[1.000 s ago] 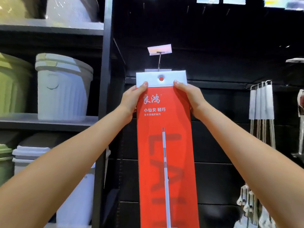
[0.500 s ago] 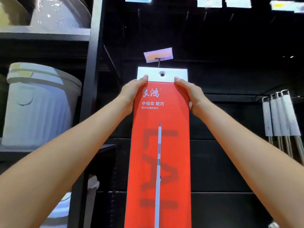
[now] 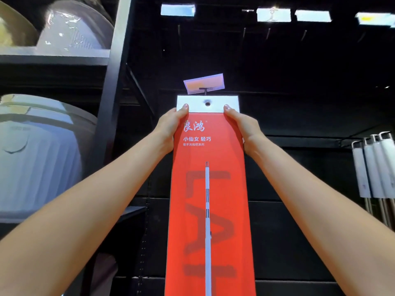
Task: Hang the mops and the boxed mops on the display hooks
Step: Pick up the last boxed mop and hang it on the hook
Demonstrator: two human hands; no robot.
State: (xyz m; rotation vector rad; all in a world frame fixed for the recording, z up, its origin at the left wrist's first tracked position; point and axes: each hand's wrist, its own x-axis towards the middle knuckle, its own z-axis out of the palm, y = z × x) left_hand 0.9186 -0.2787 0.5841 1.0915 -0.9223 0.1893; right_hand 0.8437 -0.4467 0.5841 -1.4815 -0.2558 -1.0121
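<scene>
— Where is the box right now?

— I've got the tall red mop box (image 3: 210, 210) upright against the dark display wall (image 3: 299, 231), both arms stretched up. My left hand (image 3: 168, 130) clasps its left edge and my right hand (image 3: 243, 130) its right edge, each near the top corners, thumbs pressed flat on the front where the red meets the white header strip (image 3: 228, 102).

— And the hook?

— The eyelet (image 3: 207, 103) sits in the middle of that white strip. A thin metal hook (image 3: 205, 91) rises just above the box's top edge, carrying a tilted price tag (image 3: 204, 83). I cannot tell whether the hook passes through the eyelet.

— How much room is there?

— Open dark wall on both sides of the box. The black shelf post (image 3: 115, 86) stands off to the left, with pale buckets (image 3: 42, 154) on the shelves beyond it. Well apart to the right, white mop handles (image 3: 376, 165) hang in a row near the edge of my view. More tags (image 3: 273, 14) line the wall's top edge.
</scene>
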